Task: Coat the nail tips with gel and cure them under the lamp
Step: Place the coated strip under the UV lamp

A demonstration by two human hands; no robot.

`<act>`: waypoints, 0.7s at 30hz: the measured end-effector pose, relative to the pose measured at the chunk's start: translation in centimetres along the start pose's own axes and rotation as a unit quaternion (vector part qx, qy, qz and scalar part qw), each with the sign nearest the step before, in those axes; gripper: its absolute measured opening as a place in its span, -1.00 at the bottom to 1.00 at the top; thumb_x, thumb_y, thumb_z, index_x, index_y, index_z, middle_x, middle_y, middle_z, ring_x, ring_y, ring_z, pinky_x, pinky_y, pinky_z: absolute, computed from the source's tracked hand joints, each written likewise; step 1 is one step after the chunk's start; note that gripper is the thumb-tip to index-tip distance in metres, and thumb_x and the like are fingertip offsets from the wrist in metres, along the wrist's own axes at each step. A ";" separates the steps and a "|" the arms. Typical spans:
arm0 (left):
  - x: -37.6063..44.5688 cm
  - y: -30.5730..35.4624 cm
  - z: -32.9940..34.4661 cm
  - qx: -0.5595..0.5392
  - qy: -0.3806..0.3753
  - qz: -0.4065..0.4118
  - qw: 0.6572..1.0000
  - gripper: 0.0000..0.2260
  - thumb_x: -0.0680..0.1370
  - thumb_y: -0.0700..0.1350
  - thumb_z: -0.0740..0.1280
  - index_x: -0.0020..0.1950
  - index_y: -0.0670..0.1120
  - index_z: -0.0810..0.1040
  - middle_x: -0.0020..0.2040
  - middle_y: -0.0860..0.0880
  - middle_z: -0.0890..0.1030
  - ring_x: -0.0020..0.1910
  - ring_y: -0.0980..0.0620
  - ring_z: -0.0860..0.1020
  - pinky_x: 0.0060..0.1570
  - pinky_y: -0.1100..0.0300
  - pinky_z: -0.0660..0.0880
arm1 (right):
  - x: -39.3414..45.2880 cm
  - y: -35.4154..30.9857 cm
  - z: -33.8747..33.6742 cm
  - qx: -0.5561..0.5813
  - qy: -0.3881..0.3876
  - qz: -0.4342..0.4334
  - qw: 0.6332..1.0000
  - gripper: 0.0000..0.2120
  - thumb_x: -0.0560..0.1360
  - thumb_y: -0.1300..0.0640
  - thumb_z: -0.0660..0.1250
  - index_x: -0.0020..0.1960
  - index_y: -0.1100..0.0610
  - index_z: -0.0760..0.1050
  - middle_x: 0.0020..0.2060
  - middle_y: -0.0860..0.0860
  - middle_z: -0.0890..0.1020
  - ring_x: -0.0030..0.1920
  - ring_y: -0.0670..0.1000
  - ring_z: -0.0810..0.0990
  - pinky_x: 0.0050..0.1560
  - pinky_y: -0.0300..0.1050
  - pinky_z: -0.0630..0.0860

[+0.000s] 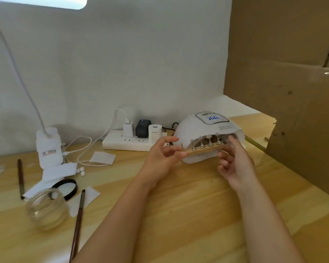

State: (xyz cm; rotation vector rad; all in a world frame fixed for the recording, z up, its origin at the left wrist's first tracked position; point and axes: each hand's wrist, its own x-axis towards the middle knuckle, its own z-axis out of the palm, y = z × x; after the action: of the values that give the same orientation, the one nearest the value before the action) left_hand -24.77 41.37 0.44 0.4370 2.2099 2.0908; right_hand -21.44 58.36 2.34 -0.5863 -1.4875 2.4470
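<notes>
While both hands pinch the wooden strip (204,150), left hand (164,158) at 9 o'clock, right hand (234,162) at 3, its nail tips (208,138) sit at the curing lamp (207,133) mouth, so the curing step seemingly needs a level slide inward.

Even soft light, desk lamp (46,1) blown out top left, wide-angle bowing at edges, jar (47,207) blurred
</notes>
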 end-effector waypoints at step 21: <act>0.9 -1.1 1.3 0.081 0.070 0.124 0.986 -0.54 0.35 -0.26 0.48 0.08 0.15 0.41 -0.02 0.16 0.55 -0.02 0.32 0.53 -0.05 0.41 0.49 | 1.0 -3.9 -5.0 -0.195 -0.188 0.175 0.947 -0.84 0.23 0.17 0.39 -0.25 0.25 0.60 -0.41 0.11 0.60 -0.52 -0.10 0.52 -0.57 -0.28 0.50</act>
State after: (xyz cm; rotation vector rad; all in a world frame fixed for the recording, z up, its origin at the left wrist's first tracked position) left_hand -25.50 42.83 -0.63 0.6244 2.5378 2.1237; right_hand -20.23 64.58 3.49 -0.5034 -2.2254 2.6489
